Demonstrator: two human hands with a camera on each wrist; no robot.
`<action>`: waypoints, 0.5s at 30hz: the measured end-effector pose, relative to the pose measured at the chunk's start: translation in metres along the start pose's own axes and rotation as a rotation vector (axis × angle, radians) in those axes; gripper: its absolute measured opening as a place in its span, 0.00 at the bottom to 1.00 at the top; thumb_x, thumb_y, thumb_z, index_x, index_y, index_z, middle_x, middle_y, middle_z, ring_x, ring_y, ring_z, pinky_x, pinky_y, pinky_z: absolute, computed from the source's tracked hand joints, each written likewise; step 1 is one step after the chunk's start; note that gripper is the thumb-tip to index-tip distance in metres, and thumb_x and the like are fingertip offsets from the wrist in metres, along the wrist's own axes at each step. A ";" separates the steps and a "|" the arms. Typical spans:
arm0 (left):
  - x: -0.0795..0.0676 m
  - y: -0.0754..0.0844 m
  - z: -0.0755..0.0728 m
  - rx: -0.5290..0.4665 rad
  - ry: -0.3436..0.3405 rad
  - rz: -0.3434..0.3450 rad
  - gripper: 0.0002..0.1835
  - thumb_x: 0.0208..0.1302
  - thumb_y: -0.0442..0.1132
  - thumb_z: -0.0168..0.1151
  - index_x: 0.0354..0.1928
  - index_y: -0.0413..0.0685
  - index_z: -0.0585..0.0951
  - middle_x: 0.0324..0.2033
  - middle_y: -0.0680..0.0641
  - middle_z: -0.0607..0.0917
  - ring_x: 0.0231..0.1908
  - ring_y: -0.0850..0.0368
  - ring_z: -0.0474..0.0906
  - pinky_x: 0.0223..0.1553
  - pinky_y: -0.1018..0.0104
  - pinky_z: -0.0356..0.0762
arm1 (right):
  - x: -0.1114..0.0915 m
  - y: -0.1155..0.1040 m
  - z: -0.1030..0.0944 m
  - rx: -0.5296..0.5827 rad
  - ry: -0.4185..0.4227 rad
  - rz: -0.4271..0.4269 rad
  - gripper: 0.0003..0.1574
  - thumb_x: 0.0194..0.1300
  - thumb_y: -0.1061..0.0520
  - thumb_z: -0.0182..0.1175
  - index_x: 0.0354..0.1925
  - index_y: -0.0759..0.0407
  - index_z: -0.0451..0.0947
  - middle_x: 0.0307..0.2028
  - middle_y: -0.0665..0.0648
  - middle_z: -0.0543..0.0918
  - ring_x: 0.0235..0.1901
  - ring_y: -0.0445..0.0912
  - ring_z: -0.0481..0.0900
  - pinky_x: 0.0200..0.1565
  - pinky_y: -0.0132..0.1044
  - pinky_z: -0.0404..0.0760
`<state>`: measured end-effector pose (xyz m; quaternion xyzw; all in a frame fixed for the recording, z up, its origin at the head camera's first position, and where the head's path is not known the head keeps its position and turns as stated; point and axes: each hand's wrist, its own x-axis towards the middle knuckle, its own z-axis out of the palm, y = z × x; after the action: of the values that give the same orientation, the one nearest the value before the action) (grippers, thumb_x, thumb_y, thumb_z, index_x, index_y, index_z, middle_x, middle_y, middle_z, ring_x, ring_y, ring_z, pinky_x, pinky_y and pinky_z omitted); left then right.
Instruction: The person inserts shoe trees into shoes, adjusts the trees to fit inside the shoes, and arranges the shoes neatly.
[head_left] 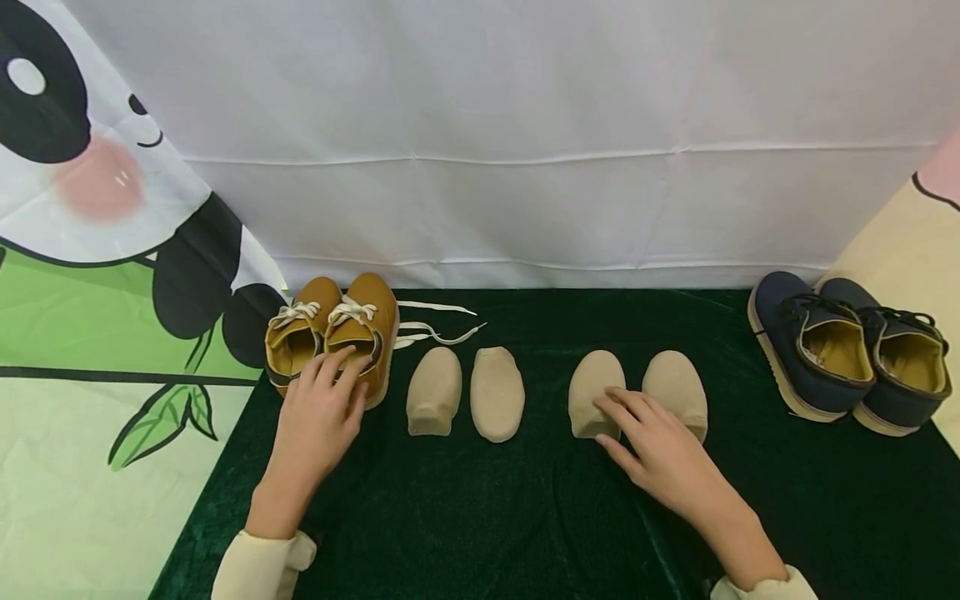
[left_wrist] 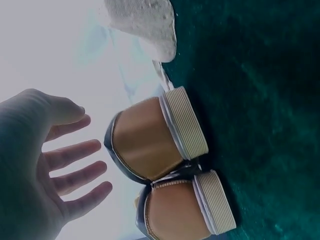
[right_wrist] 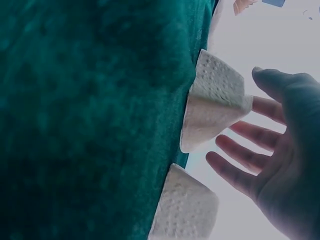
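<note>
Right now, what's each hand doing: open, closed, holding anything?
Left hand: open, fingers over the tan shoes, gripping nothing.
Right hand: open, fingers over a beige shoe insert, gripping nothing.

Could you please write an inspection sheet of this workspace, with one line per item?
Surface: dark green velvet cloth covers the table.
Job's things: pair of tan lace-up shoes at the back left; four beige shoe inserts in two pairs, the left pair and the right pair.
Clutter: pair of navy shoes at the far right.
Hands: left hand open, its fingers at the heels of the tan shoes; right hand open, fingers over the right pair of inserts. Contact cannot be confirmed for either.
Cables: nothing seen; only loose white laces trail from the tan shoes.
Surroundings: white sheet behind; panda-print cloth at the left.
</note>
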<state>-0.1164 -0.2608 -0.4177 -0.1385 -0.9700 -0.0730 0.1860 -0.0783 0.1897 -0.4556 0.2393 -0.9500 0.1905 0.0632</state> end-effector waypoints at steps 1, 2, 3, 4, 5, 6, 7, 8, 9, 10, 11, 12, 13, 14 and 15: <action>0.001 -0.002 0.000 -0.003 -0.004 -0.003 0.21 0.72 0.39 0.63 0.64 0.47 0.79 0.67 0.36 0.77 0.65 0.33 0.71 0.58 0.31 0.74 | 0.001 0.001 0.001 -0.001 0.001 0.001 0.33 0.73 0.47 0.65 0.71 0.55 0.73 0.70 0.63 0.75 0.66 0.59 0.76 0.64 0.60 0.77; 0.002 -0.004 -0.001 -0.004 -0.006 -0.004 0.21 0.72 0.38 0.63 0.64 0.47 0.79 0.67 0.36 0.77 0.65 0.33 0.71 0.57 0.31 0.74 | 0.001 0.001 0.002 -0.004 0.004 0.001 0.34 0.73 0.47 0.66 0.71 0.55 0.73 0.70 0.63 0.75 0.66 0.59 0.76 0.64 0.60 0.78; 0.003 -0.006 -0.001 -0.004 -0.006 -0.005 0.20 0.72 0.38 0.62 0.64 0.46 0.79 0.67 0.36 0.77 0.65 0.32 0.71 0.57 0.31 0.74 | 0.002 0.002 0.003 -0.006 0.005 0.002 0.34 0.72 0.47 0.66 0.71 0.56 0.73 0.69 0.64 0.75 0.66 0.59 0.75 0.64 0.59 0.78; 0.004 -0.009 0.000 -0.003 -0.005 -0.008 0.20 0.72 0.38 0.62 0.64 0.46 0.79 0.67 0.36 0.77 0.65 0.32 0.71 0.57 0.31 0.73 | 0.003 0.002 0.003 -0.008 0.003 0.005 0.35 0.72 0.47 0.67 0.71 0.56 0.73 0.70 0.64 0.75 0.67 0.59 0.75 0.64 0.59 0.78; 0.005 -0.012 0.000 0.001 -0.001 -0.009 0.20 0.72 0.38 0.62 0.64 0.45 0.79 0.67 0.36 0.77 0.65 0.32 0.71 0.57 0.31 0.74 | 0.003 0.002 0.004 -0.009 0.000 0.007 0.35 0.72 0.47 0.67 0.71 0.56 0.72 0.70 0.64 0.75 0.67 0.59 0.75 0.64 0.59 0.78; 0.006 -0.015 0.000 0.003 0.005 -0.011 0.20 0.72 0.38 0.62 0.64 0.45 0.79 0.67 0.35 0.77 0.64 0.32 0.71 0.57 0.31 0.73 | 0.004 0.003 0.005 -0.012 -0.002 0.010 0.35 0.72 0.47 0.67 0.72 0.56 0.72 0.70 0.64 0.75 0.67 0.59 0.75 0.63 0.59 0.78; 0.007 -0.018 0.001 0.006 0.011 -0.014 0.20 0.72 0.37 0.62 0.63 0.45 0.80 0.67 0.35 0.77 0.64 0.32 0.70 0.57 0.31 0.73 | 0.005 0.003 0.005 -0.014 -0.004 0.012 0.36 0.72 0.47 0.67 0.72 0.56 0.72 0.70 0.64 0.74 0.67 0.59 0.74 0.63 0.60 0.78; 0.007 -0.021 0.001 0.011 0.020 -0.015 0.19 0.72 0.37 0.62 0.63 0.44 0.80 0.67 0.35 0.76 0.64 0.32 0.70 0.57 0.31 0.73 | 0.006 0.003 0.006 -0.015 -0.010 0.016 0.36 0.72 0.47 0.67 0.72 0.56 0.72 0.70 0.64 0.74 0.67 0.59 0.74 0.63 0.60 0.78; 0.008 -0.024 0.002 0.014 0.027 -0.018 0.19 0.72 0.37 0.62 0.63 0.44 0.80 0.67 0.35 0.76 0.64 0.32 0.70 0.57 0.31 0.73 | 0.007 0.003 0.006 -0.015 -0.016 0.021 0.37 0.72 0.47 0.67 0.72 0.56 0.71 0.70 0.64 0.74 0.67 0.59 0.74 0.63 0.60 0.78; 0.009 -0.027 0.002 0.017 0.033 -0.022 0.19 0.71 0.37 0.62 0.63 0.43 0.80 0.67 0.34 0.76 0.64 0.32 0.70 0.57 0.31 0.73 | 0.008 0.003 0.006 -0.015 -0.023 0.025 0.37 0.71 0.47 0.67 0.73 0.56 0.71 0.70 0.65 0.73 0.67 0.60 0.73 0.63 0.60 0.78; 0.010 -0.031 0.002 0.020 0.038 -0.025 0.20 0.71 0.37 0.62 0.63 0.43 0.80 0.67 0.34 0.76 0.64 0.32 0.70 0.56 0.31 0.73 | 0.009 0.004 0.006 -0.015 -0.028 0.030 0.38 0.71 0.47 0.68 0.73 0.57 0.70 0.70 0.65 0.73 0.68 0.60 0.73 0.63 0.60 0.78; 0.011 -0.034 0.002 0.022 0.043 -0.028 0.20 0.71 0.37 0.62 0.63 0.43 0.80 0.67 0.34 0.76 0.64 0.32 0.70 0.56 0.31 0.73 | 0.010 0.004 0.006 -0.014 -0.033 0.035 0.38 0.71 0.47 0.68 0.73 0.57 0.70 0.71 0.65 0.73 0.68 0.60 0.73 0.63 0.61 0.78; 0.011 -0.037 0.002 0.026 0.048 -0.029 0.20 0.71 0.36 0.62 0.63 0.43 0.80 0.67 0.34 0.76 0.64 0.32 0.70 0.54 0.31 0.73 | 0.011 0.004 0.007 -0.011 -0.038 0.040 0.38 0.71 0.48 0.68 0.73 0.57 0.70 0.71 0.66 0.73 0.68 0.61 0.72 0.63 0.61 0.78; 0.012 -0.040 0.002 0.028 0.054 -0.027 0.20 0.71 0.36 0.62 0.63 0.43 0.80 0.67 0.34 0.76 0.64 0.31 0.70 0.53 0.31 0.73 | 0.011 0.004 0.007 -0.009 -0.042 0.046 0.39 0.71 0.48 0.68 0.73 0.57 0.70 0.71 0.66 0.72 0.68 0.61 0.72 0.63 0.62 0.78; 0.012 -0.043 0.002 0.032 0.060 -0.024 0.20 0.71 0.36 0.62 0.63 0.43 0.80 0.67 0.34 0.76 0.64 0.31 0.70 0.52 0.31 0.73 | 0.012 0.004 0.007 -0.009 -0.046 0.051 0.39 0.70 0.49 0.69 0.73 0.57 0.70 0.71 0.66 0.72 0.69 0.62 0.72 0.63 0.62 0.78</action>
<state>-0.1406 -0.2988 -0.4185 -0.1214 -0.9666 -0.0640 0.2164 -0.0909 0.1854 -0.4612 0.2192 -0.9578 0.1821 0.0375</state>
